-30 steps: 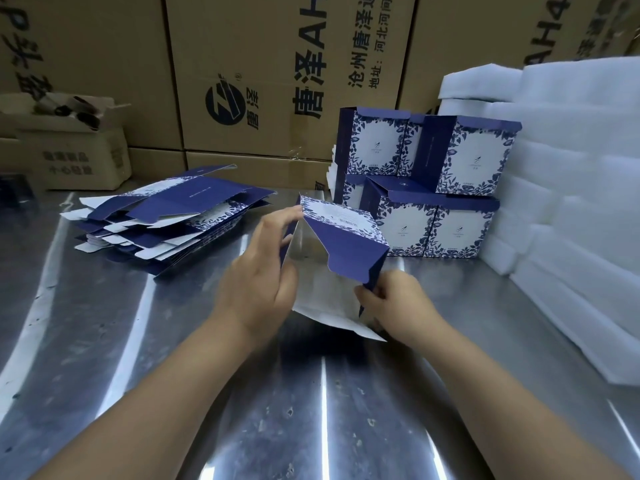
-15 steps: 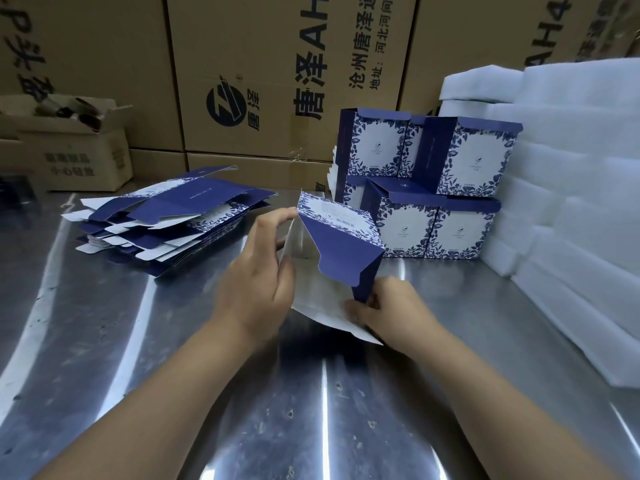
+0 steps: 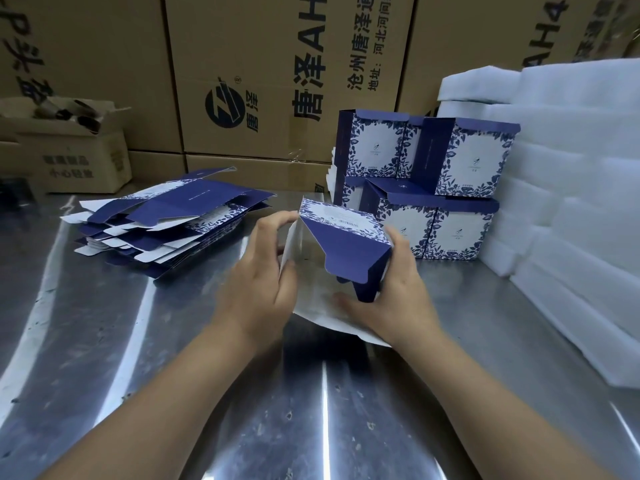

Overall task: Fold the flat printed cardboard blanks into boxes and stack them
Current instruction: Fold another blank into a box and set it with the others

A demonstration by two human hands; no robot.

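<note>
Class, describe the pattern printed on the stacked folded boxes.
The stacked boxes show blue leaves framing white panels; head view.

We record two bare hands, the left hand (image 3: 258, 289) and the right hand (image 3: 398, 299), each seen from its back, with smooth knuckles and the fingertips nearest the grip softened by blur, so we cannot read the nails. Back from the grip, both wrists are uncovered and run into the left forearm (image 3: 166, 403) and the right forearm (image 3: 485, 410), which are bare, smooth-surfaced and broaden steadily toward us. We see them bare all the way to the lower edge of the view, farthest from the grip; what is worn above that we cannot tell.
</note>
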